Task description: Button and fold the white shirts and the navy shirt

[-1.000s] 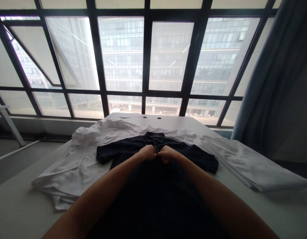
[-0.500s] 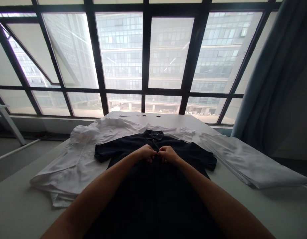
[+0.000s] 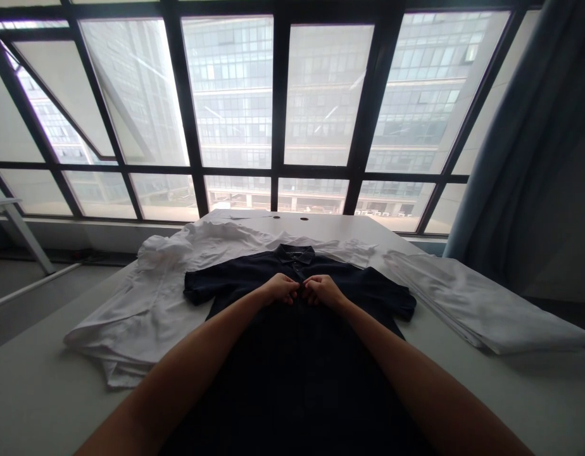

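Note:
A dark navy short-sleeved shirt (image 3: 247,269) lies spread on the white table, its collar at the far end and a sleeve out to each side. My left hand (image 3: 280,289) and my right hand (image 3: 322,291) meet at its front placket, a little below the collar. Both are closed in a pinch on the shirt's front edges, fingertips almost touching. Any button between them is too small and dark to make out. The lower part of the shirt merges with dark shadow between my forearms.
White garments (image 3: 164,285) lie crumpled to the left of and behind the shirt. Folded white cloth (image 3: 482,304) rests on the right of the table (image 3: 525,405). Beyond stand large windows (image 3: 235,95), with a blue-grey curtain (image 3: 506,145) at the right and another table's leg (image 3: 26,237) at the left.
Both hands stay pinched at the placket, with only slight finger movement; the right fingers have shifted a little. The whole view has moved slightly.

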The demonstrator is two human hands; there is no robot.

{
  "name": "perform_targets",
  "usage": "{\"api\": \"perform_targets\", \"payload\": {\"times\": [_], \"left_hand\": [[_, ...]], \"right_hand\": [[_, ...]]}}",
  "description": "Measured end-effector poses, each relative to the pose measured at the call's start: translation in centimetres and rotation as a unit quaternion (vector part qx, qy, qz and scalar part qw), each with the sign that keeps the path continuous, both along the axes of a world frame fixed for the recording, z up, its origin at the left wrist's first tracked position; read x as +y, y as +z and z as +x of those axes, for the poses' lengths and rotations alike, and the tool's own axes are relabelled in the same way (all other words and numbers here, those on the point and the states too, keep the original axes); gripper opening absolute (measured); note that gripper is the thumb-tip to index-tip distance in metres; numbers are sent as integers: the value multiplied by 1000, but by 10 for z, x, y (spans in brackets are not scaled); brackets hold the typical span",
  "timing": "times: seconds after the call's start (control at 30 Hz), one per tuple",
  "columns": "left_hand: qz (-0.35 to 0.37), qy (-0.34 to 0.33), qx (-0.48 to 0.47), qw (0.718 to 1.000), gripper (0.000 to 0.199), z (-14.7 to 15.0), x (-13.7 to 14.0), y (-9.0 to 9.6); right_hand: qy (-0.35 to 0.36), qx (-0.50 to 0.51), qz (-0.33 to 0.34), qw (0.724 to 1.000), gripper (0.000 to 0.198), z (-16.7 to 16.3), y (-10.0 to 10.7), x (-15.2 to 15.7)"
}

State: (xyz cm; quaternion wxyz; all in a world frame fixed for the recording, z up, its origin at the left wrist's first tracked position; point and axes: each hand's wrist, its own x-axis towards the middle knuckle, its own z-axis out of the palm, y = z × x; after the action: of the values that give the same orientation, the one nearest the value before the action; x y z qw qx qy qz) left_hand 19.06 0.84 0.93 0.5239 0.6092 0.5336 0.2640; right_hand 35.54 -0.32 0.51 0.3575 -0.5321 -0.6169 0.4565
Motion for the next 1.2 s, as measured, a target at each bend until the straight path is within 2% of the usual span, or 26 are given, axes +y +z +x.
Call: {"api": "perform_targets", "payload": {"times": [0.13,0.33,0.63,0.87,1.0,1.2], "left_hand": [[1,-7,-1,1000,22,-1,0,0],[-7,-13,0,1000,23,-3,2,-1],[-32,15,-4,999,27,0,3,0],[4,25,9,1000,32,2,-2,1],[24,23,15,999,35,3,-3,1],[37,14,10,999,36,2,-5,2]], "right_hand": [[0,-17,-7,1000,11,-2,2,-2],[2,-63,45,997,6,-4,-4,0],[-35,-137,146,979,3,-8,-9,-3],[-46,-162,193,967,5,-10,-10,-5],[-33,-163,178,970,5,-9,-11,-4],[-7,-130,91,987,8,-7,-7,1]]}}
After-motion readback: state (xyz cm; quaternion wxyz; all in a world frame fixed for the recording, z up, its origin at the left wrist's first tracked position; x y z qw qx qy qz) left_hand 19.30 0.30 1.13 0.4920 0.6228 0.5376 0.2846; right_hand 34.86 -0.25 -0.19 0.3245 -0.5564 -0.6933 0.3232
